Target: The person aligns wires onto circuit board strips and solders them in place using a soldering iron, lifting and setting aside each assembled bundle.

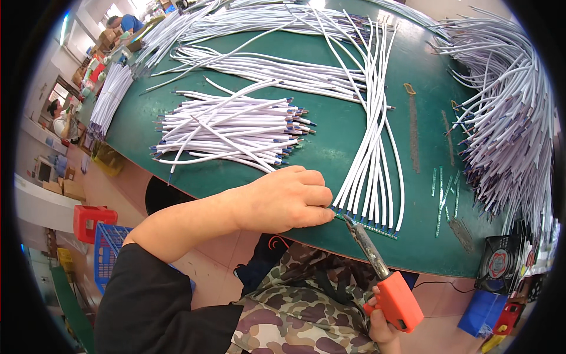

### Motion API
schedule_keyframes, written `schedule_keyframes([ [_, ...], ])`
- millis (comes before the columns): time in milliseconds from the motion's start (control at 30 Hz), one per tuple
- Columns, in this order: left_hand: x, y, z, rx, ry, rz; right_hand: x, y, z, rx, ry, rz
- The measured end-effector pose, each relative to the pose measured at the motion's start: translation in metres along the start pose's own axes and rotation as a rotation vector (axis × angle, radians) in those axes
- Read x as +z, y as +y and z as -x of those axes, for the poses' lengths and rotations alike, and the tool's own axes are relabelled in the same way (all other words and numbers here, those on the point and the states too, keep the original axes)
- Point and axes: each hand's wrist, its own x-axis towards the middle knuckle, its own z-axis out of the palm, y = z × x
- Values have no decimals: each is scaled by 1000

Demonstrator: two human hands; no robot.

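Note:
My left hand [289,200] is closed, its fingertips pressed together at the left end of a narrow green circuit-board strip [384,232]. What lies between those fingers is hidden. Several white cables [377,171] fan out across the table, their blue-tipped near ends lined up along the strip. My right hand [383,329] grips the red handle of a soldering gun [401,301]. Its dark metal tip points up and left and meets the cable ends near my left fingertips; whether it touches them is too fine to tell.
A pile of white cables [230,130] lies left on the green table [330,156], with more behind. At right hang a large cable bundle [501,118], loose green strips [441,200] and a small black fan [498,264]. A blue crate [109,253] stands lower left. Other people are in the background.

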Motion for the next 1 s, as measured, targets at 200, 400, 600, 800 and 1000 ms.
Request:
schedule_keyframes([
  [200, 3, -1, -1, -7, 36, 37, -2, 7, 2, -21, -48, 16],
  [400, 3, 1, -2, -37, -5, 44, -7, 10, 0, 44, -91, 57],
  [600, 4, 1, -1, -34, 20, 35, -4, 13, -6, -249, -177, 215],
  [800, 3, 1, -1, -22, 3, 24, 2, 9, 1, -2, -1, 92],
  [1000, 3, 3, -3, -29, 1, 12, 4, 2, -3, 18, 7, 158],
])
